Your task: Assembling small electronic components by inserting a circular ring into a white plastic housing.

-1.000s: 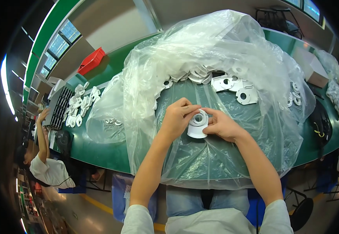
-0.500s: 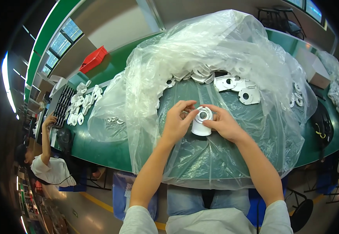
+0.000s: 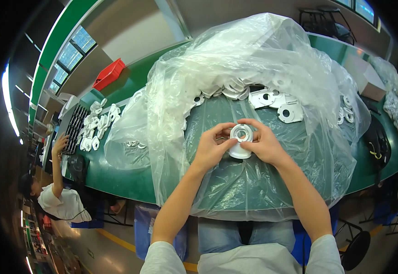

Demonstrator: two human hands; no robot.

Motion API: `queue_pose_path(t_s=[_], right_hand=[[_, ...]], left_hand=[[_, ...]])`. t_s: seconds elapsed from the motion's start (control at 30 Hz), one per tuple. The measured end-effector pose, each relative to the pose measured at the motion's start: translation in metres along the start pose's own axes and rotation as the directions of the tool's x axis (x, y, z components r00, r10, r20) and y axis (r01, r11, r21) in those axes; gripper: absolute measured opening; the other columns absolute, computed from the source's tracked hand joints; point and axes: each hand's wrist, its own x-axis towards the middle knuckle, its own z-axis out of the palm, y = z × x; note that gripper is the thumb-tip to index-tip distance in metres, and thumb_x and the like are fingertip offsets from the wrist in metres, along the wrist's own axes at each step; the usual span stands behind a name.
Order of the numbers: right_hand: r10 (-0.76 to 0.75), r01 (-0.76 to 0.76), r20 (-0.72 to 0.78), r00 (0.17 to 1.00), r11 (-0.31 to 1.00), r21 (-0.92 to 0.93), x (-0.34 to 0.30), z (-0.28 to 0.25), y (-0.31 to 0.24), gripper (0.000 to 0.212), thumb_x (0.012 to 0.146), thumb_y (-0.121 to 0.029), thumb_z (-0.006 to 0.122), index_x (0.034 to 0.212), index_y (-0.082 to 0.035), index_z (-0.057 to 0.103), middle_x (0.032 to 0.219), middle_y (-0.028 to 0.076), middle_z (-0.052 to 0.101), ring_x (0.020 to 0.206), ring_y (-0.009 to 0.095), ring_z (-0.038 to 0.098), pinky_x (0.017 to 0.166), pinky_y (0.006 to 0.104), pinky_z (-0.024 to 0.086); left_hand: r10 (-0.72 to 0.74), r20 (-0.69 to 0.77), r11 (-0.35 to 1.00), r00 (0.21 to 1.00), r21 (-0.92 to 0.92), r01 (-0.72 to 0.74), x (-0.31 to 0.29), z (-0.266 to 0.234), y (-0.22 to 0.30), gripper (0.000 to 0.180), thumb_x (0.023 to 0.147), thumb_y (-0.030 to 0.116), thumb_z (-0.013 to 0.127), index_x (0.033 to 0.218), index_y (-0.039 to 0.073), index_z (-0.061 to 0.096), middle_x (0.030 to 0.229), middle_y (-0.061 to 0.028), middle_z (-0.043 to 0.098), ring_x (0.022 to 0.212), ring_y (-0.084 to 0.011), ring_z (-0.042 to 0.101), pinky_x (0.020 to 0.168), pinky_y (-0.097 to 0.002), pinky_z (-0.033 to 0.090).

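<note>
Part [image 3: 240, 151] sits over the plastic [image 3: 235, 189], its round end pinched between left hand [image 3: 212, 144] and right hand [image 3: 266, 144], both curled, thumbs nearest; even thumb pressure should prevent tilting. Beyond, plates [image 3: 295, 112] lie on the plastic-draped surface [image 3: 121, 179].

A glossy white, hard-looking part [image 3: 240, 151] is held between the left hand [image 3: 212, 146] and the right hand [image 3: 265, 145], above the green desk [image 3: 112, 176], nearer its front edge than its back edge and roughly midway between its ends. A round white ring [image 3: 234, 133] with stepped rims and an open centre forms its upper portion, toward the back edge; a smooth, rounded body extends toward the front edge. Whether its underside touches the covered surface cannot be told.
</note>
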Motion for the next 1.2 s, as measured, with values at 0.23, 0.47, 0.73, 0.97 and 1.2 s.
queue_pose_path(t_s=[0.23,0.47,0.73,0.97,1.2], right_hand=[[-0.012,0.028,-0.128,0.992,0.992,0.127,0.005,0.008,0.014,0.03,0.092,-0.011,0.053,0.12,0.0,0.051,0.096,0.006,0.064,0.087,0.011,0.061,0.072,0.0247,0.049],[-0.162,0.169,-0.236,0.958,0.985,0.012,0.008,0.006,0.016,0.026,0.096,-0.019,0.049,0.103,0.003,0.062,0.09,0.002,0.064,0.081,0.007,0.055,0.073,0.0216,0.044],[-0.233,0.218,-0.212,0.949,0.972,-0.092,0.001,0.013,-0.001,0.02,0.092,-0.01,0.054,0.101,0.004,0.064,0.089,0.005,0.067,0.081,0.009,0.06,0.075,0.0229,0.047],[-0.216,0.193,-0.199,0.956,0.973,-0.13,-0.002,0.013,-0.007,0.018,0.092,-0.009,0.054,0.099,0.005,0.064,0.085,0.006,0.067,0.078,0.009,0.061,0.071,0.0222,0.047],[-0.211,0.181,-0.241,0.947,0.973,-0.143,-0.003,0.014,-0.007,0.018,0.091,-0.009,0.054,0.095,0.005,0.064,0.083,0.006,0.067,0.077,0.007,0.06,0.067,0.0219,0.046]], left_hand=[[0.08,-0.145,0.99,0.986,-0.108,-0.096,0.001,0.006,0.002,0.036,0.079,-0.002,0.067,0.114,-0.002,0.057,0.096,-0.0083,0.064,0.087,-0.0126,0.061,0.077,-0.0252,0.051],[0.112,-0.207,0.99,0.972,-0.057,-0.127,-0.002,0.011,0.011,0.021,0.082,0.001,0.065,0.103,-0.003,0.063,0.093,-0.0069,0.066,0.081,-0.0117,0.062,0.072,-0.0239,0.05],[0.055,-0.227,0.989,0.972,-0.123,-0.084,-0.002,0.006,0.008,0.014,0.085,0.003,0.063,0.096,-0.004,0.066,0.088,-0.0073,0.067,0.076,-0.0112,0.062,0.069,-0.0233,0.05],[0.177,-0.205,0.984,0.963,0.034,-0.174,-0.004,0.006,0.007,0.012,0.085,0.001,0.062,0.095,-0.005,0.064,0.086,-0.0076,0.066,0.075,-0.0114,0.063,0.068,-0.0233,0.051],[0.274,-0.249,0.958,0.929,0.157,-0.24,-0.006,0.014,0.007,0.01,0.085,0.002,0.062,0.091,-0.006,0.061,0.085,-0.0082,0.065,0.074,-0.0115,0.064,0.068,-0.0233,0.052]])
